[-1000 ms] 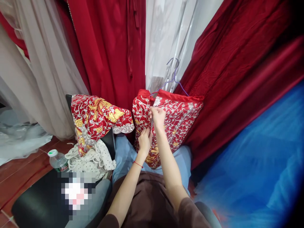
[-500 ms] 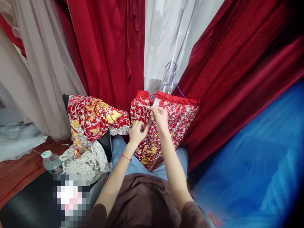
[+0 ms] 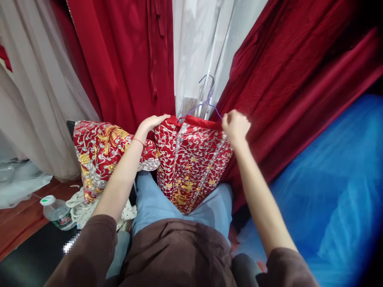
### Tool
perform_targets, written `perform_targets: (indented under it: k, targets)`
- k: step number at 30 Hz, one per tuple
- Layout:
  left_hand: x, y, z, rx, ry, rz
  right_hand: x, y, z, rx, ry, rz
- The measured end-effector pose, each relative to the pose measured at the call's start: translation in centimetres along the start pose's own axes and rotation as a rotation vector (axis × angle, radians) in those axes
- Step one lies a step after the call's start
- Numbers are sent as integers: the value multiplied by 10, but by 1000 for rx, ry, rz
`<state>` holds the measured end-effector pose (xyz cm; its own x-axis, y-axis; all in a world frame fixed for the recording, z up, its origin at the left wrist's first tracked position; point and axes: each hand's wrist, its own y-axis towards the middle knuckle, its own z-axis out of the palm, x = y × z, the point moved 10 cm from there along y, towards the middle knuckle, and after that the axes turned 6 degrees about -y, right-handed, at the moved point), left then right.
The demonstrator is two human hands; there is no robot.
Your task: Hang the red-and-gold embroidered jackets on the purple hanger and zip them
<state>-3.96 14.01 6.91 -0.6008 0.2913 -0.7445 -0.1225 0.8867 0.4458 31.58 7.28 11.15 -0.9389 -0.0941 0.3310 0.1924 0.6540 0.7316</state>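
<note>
A red skirt (image 3: 194,159) with silver and gold embroidery hangs in front of my knees, its plain red waistband uppermost. A purple wire hanger (image 3: 208,99) rises from behind the waistband. At the upper left corner, my left hand (image 3: 153,122) pinches the waistband between thumb and fingers. My right hand (image 3: 236,126) is closed over the opposite upper corner, slightly blurred, its fingertips hidden. A matching red embroidered piece (image 3: 103,153), perhaps a jacket, is draped to the left, partly behind my left forearm.
White cloth with dark dots (image 3: 80,209) lies below the draped piece, beside a plastic bottle (image 3: 58,213). Red curtain-like fabric (image 3: 125,59) and white fabric (image 3: 194,48) hang behind. Blue gauzy fabric (image 3: 323,191) spreads at the right.
My hands have moved apart from the skirt's front seam to the two upper corners. The skirt's left part is spread flatter and its front edges lie closer together.
</note>
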Motion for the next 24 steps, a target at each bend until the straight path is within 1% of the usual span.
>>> perform_targets:
  k: [1,2,3,4,5,7,8,9,10,11,13,15,17,19,21,24]
  targets:
    - [4,6,7,95,-9,-69,-15,17,-5,5,-128,-2]
    - [8,9,16,209,-22,-143,-30,31,-3,58,-231,-6]
    - [9,10,22,307,-22,-186,-45,42,3,147,-318,11]
    - [5,12,22,348,10,-166,-62,50,13,263,-372,39]
    - [0,13,19,358,69,-116,-76,52,24,391,-395,72]
    - [-12,14,9,306,219,10,-97,49,44,600,-367,132]
    - [-19,12,4,252,288,75,-101,46,50,654,-334,142]
    - [-26,9,0,186,346,138,-102,45,52,663,-310,138]
    - [-33,5,-2,113,395,194,-100,45,52,631,-308,123]
    - [-39,0,-3,40,441,237,-96,46,48,571,-331,100]
    - [-48,-10,0,-84,537,278,-85,47,41,437,-418,49]
    - [-52,-18,10,-141,612,264,-68,43,37,333,-492,-10]
    - [-54,-22,21,-161,618,240,-53,38,36,268,-496,-58]
    - [-56,-24,27,-200,536,236,-43,33,36,228,-464,-73]
    - [-55,-23,26,-271,371,244,-41,30,33,193,-421,-58]
    - [-44,-23,16,-422,57,242,-52,30,18,92,-287,24]
